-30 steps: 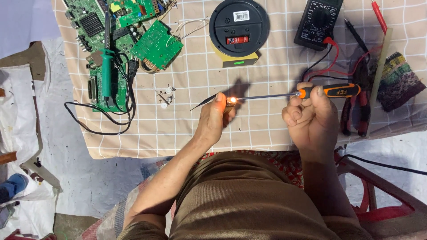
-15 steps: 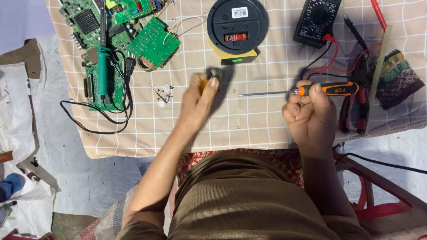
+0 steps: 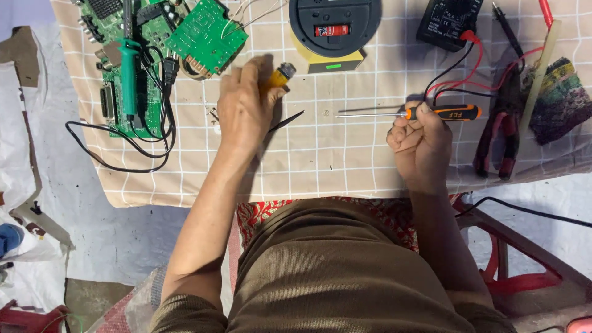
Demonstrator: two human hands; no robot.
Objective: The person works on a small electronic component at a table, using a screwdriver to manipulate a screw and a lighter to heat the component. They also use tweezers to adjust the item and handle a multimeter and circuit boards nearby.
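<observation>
**Left hand on lighter, right hand gripping screwdriver**

I see the left hand point(image 3: 242, 110) stretched forward over the table point(image 3: 320, 166), back of the hand up, forearm running straight from the lower left. Its fingers curl around a small yellow lighter point(image 3: 280, 75), which pokes out past the fingertips, just below the round black device point(image 3: 334, 23) on its yellow base. A thin dark pair of tweezers point(image 3: 287, 121) sticks out from under the same hand, tip pointing right; I can't tell whether the hand pinches it or only covers it.

The right hand point(image 3: 418, 140) is a closed fist, knuckles toward the camera, wrist low at the table's near edge. It grips the orange-and-black handle of a screwdriver point(image 3: 425, 113), held level, shaft pointing left toward the tweezers, tips apart.

Green circuit boards point(image 3: 206, 37) and a green soldering iron point(image 3: 129, 77) lie beyond the left hand. A black multimeter point(image 3: 447, 21) with red and black leads and red-handled pliers point(image 3: 501, 132) sit right of the right hand.
</observation>
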